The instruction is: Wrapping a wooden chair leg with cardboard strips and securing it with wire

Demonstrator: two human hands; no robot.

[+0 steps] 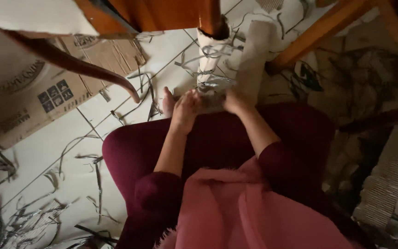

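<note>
I sit on the floor in dark red trousers, looking down at my knees. My left hand (186,109) and my right hand (232,99) meet just past my knees, both closed on a pale grey woven strip piece (210,94). A taller woven piece (255,57) rises beyond my right hand, beside a white post wrapped in grey strips (208,55). My bare foot (167,102) shows to the left of my left hand. What lies between my palms is partly hidden.
Flattened cardboard (47,92) lies on the white tile floor at left. Loose grey strips (28,216) litter the tiles. A curved wooden chair leg (74,64) and a wooden frame (328,27) stand above. Corrugated rolls (388,184) sit at right.
</note>
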